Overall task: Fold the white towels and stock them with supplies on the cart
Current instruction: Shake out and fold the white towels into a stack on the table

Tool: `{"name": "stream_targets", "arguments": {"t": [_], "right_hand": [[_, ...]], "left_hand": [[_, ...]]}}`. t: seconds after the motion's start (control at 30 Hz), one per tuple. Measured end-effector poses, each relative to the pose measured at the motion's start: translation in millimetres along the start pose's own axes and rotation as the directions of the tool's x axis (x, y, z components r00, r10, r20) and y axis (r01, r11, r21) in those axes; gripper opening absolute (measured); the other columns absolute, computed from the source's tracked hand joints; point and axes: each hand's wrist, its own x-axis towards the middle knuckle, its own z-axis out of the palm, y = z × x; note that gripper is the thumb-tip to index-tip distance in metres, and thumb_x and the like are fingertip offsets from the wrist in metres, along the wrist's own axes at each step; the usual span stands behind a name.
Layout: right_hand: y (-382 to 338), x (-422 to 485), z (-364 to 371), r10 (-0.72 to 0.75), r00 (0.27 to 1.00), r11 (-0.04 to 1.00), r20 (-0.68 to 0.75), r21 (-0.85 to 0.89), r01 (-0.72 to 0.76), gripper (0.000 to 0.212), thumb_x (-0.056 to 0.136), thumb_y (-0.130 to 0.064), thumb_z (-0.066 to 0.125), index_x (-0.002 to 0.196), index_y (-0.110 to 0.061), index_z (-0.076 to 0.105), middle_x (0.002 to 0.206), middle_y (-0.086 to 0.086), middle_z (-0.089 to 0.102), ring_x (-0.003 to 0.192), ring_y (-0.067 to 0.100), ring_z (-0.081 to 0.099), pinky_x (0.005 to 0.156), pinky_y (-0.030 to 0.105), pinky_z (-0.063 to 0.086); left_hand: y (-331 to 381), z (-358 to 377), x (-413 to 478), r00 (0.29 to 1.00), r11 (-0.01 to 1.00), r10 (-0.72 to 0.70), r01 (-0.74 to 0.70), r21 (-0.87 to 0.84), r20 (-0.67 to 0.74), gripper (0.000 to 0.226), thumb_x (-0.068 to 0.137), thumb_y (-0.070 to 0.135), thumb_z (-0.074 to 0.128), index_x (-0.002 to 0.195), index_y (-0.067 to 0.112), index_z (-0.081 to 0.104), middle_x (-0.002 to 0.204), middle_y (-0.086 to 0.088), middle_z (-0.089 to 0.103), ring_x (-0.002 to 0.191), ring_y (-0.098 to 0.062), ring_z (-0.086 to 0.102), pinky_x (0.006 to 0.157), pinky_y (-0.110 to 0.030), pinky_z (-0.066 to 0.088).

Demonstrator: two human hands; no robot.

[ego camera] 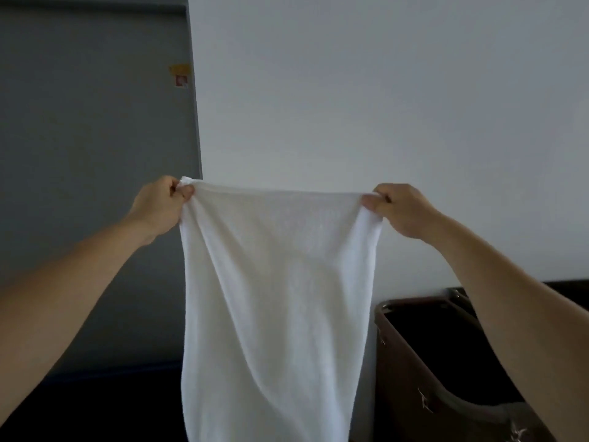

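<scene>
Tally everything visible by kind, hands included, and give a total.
Bare hands: 2, left hand and right hand, each pinching a top corner
White terry towel: 1
Dark brown open bin: 1
Yellow-and-red wall sticker: 1
Total: 5

Both arms outstretched, left hand (161, 202) and right hand (402, 207) pinched closed.

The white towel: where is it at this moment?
In the head view the white towel hangs centre frame before the pale wall, its top corners pinched by the left hand and right hand, with a dark bin at its lower right.
</scene>
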Motion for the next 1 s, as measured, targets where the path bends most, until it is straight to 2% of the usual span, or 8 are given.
{"name": "stream_targets", "arguments": {"t": [0.07, 0.13, 0.27, 0.37, 0.47, 0.6, 0.8, 1.0], "right_hand": [[-15.4, 5.5, -4.2, 0.015, 0.997, 0.981, 0.078, -0.195, 0.001, 0.038, 0.102, -0.041, 0.047, 0.071, -0.019, 0.048, 0.071, -0.001, 0.053, 0.066, 0.017, 0.047, 0.057, 0.033, 0.032], [-23.6, 4.8, -2.2, 0.032, 0.998, 0.969, 0.051, -0.244, -0.019, 0.038, 0.102, -0.044, 0.046, 0.073, -0.019, 0.049, 0.073, -0.001, 0.054, 0.069, 0.018, 0.049, 0.06, 0.034, 0.034], [-31.3, 0.1, 11.7, 0.146, 0.989, 0.987, -0.038, 0.074, -0.143, 0.032, 0.101, -0.035, 0.049, 0.075, -0.016, 0.047, 0.071, 0.002, 0.055, 0.063, 0.025, 0.066, 0.055, 0.032, 0.04], [-30.5, -2.8, 12.9, 0.218, 0.976, 0.938, 0.02, 0.273, -0.215, 0.029, 0.098, -0.028, 0.053, 0.076, -0.013, 0.043, 0.073, 0.008, 0.049, 0.058, 0.028, 0.071, 0.047, 0.029, 0.036], [-30.3, -4.6, 5.6, 0.247, 0.968, 0.921, -0.043, 0.32, -0.221, 0.025, 0.097, -0.026, 0.05, 0.077, -0.012, 0.042, 0.073, 0.011, 0.05, 0.058, 0.031, 0.072, 0.049, 0.032, 0.04], [-25.3, -8.2, -7.9, 0.203, 0.979, 0.938, 0.032, 0.281, -0.204, 0.022, 0.099, -0.025, 0.053, 0.083, -0.009, 0.047, 0.07, 0.016, 0.057, 0.06, 0.034, 0.072, 0.055, 0.036, 0.046], [-20.5, -13.6, -6.0, 0.246, 0.962, 0.896, 0.114, 0.352, -0.271, 0.03, 0.101, -0.025, 0.053, 0.104, 0.004, 0.051, 0.087, 0.016, 0.054, 0.063, 0.038, 0.073, 0.055, 0.039, 0.053], [-3.7, -18.2, 19.6, 0.323, 0.945, 0.876, 0.04, 0.365, -0.315, 0.022, 0.1, -0.026, 0.05, 0.093, -0.005, 0.05, 0.078, 0.022, 0.06, 0.059, 0.037, 0.07, 0.059, 0.043, 0.056]], "left_hand": [[-6.4, -9.6, -4.6, 0.998, 0.984, 0.064, -0.066, 0.168, 0.02, 0.033, 0.101, 0.039, 0.051, 0.085, 0.01, 0.055, 0.074, -0.001, 0.057, 0.066, -0.017, 0.052, 0.056, -0.032, 0.036], [-14.8, -10.3, -11.0, 0.996, 0.987, 0.053, -0.064, 0.147, 0.076, 0.033, 0.101, 0.039, 0.052, 0.081, 0.012, 0.054, 0.073, -0.001, 0.058, 0.065, -0.018, 0.052, 0.056, -0.032, 0.036], [-17.3, -6.9, -20.7, 0.997, 0.989, -0.067, 0.073, -0.129, 0.048, 0.024, 0.1, 0.033, 0.056, 0.086, 0.014, 0.058, 0.081, -0.001, 0.057, 0.075, -0.02, 0.05, 0.059, -0.031, 0.039], [-23.8, -0.1, -30.0, 0.966, 0.946, -0.119, 0.181, -0.269, 0.231, 0.021, 0.1, 0.026, 0.058, 0.082, 0.015, 0.058, 0.087, -0.008, 0.056, 0.08, -0.022, 0.048, 0.05, -0.026, 0.033], [-20.5, -3.5, -33.5, 0.941, 0.824, -0.122, 0.273, -0.497, 0.314, 0.014, 0.099, 0.02, 0.059, 0.086, 0.015, 0.058, 0.086, -0.003, 0.059, 0.072, -0.014, 0.053, 0.038, -0.022, 0.036], [-20.1, -11.7, -31.0, 0.869, 0.782, -0.069, 0.352, -0.515, 0.49, 0.007, 0.094, 0.018, 0.063, 0.094, 0.011, 0.063, 0.079, 0.001, 0.067, 0.063, -0.009, 0.065, 0.045, -0.024, 0.052], [-20.4, 3.4, -27.5, 0.86, 0.673, -0.138, 0.445, -0.591, 0.491, 0.006, 0.096, 0.012, 0.061, 0.091, 0.01, 0.062, 0.073, 0.0, 0.068, 0.06, -0.012, 0.069, 0.046, -0.028, 0.057], [-22.5, 34.8, -33.4, 0.888, 0.66, -0.232, 0.444, -0.605, 0.398, 0.011, 0.099, 0.012, 0.059, 0.088, 0.009, 0.06, 0.092, -0.007, 0.061, 0.075, -0.02, 0.065, 0.049, -0.03, 0.058]]}}
